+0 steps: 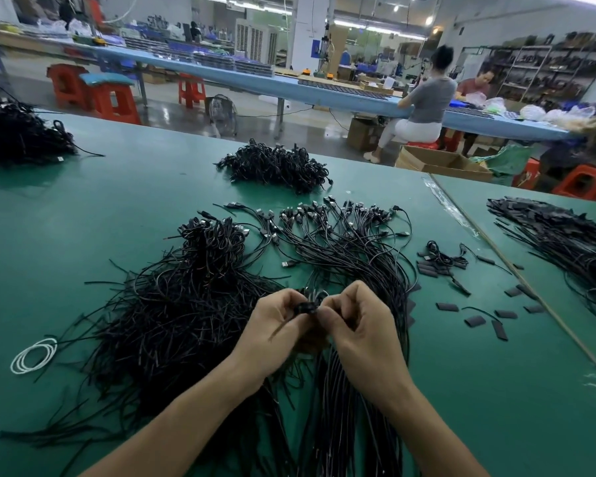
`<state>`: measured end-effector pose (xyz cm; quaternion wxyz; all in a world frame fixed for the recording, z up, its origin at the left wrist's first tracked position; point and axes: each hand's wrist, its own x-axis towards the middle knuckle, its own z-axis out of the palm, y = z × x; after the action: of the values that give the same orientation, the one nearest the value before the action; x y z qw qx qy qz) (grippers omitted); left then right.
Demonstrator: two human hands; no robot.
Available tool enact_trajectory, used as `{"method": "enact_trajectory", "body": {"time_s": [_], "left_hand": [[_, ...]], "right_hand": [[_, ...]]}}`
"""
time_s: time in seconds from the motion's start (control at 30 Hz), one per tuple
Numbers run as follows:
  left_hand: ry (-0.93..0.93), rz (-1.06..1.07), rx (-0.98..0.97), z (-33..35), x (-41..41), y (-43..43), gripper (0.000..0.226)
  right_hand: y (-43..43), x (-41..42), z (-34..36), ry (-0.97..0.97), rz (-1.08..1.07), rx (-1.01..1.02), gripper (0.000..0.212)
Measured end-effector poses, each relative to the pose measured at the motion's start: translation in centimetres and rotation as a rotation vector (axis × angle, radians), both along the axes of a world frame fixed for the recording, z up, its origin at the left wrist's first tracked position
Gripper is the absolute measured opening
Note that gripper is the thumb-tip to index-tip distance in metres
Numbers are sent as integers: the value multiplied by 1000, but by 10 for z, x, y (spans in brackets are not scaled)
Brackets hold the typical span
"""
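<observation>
My left hand [276, 330] and my right hand [356, 325] meet over the green table [124, 208], fingers curled, both pinching one small black piece on a thin black cable [307, 307]. Beneath them lies a fan of black USB cables [344, 235], plugs pointing away from me. A tangled heap of black wires and strips [186, 304] lies left of my hands. What exactly the piece between my fingertips is stays partly hidden.
Short black sleeve pieces [475, 320] are scattered to the right. More cable piles lie at the far centre [276, 165], far left [18, 132] and on the right-hand table [565, 235]. A white cord coil [33, 355] lies left. Two people sit at a blue bench behind.
</observation>
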<state>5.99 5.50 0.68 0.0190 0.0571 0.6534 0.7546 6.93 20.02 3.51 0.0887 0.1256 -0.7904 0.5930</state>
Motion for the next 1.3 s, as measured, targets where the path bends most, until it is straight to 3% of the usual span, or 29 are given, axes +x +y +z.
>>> {"method": "enact_trajectory", "body": {"time_s": [0.07,0.23,0.37,0.47,0.57,0.63,0.77,0.83,0.93,1.0,1.07,1.17,1.3], "left_hand": [[-61,-25,108,0,-1,-1,8],[-154,-79,413,8,-3,-5,33],[-10,-91,269,5,-1,-7,29],[139,-36,105,-1,0,-6,13],[239,88,-263,-8,1,-5,29],[205,191,-390,-10,2,-4,37],[78,112,-283,-9,3,-1,37],[-26,60,-129,-8,2,-1,32],[-140,48,156,-5,-1,-2,5],[-194,39,313,0,-2,-4,13],[-142,52,256,2,-3,-6,16],[-22,26,80,1,-1,-11,46],[99,-78,-87,-1,-2,-20,39]], "right_hand": [[-2,1,-1,-28,7,-5,41],[1,-1,-3,-97,15,5,41],[5,-5,-6,-116,-4,23,41],[5,-7,-8,-49,-77,98,41],[5,-7,-6,86,-176,164,46],[3,-7,-5,113,-167,164,49],[0,-5,-4,108,-137,133,53],[0,-5,-3,93,-120,93,49],[2,-5,-3,22,-53,17,41],[0,-3,-5,-32,5,-20,38],[-1,-2,-8,-79,53,-56,38],[-2,-3,-11,-122,88,-92,38],[3,-8,-15,-275,118,-222,37]]}}
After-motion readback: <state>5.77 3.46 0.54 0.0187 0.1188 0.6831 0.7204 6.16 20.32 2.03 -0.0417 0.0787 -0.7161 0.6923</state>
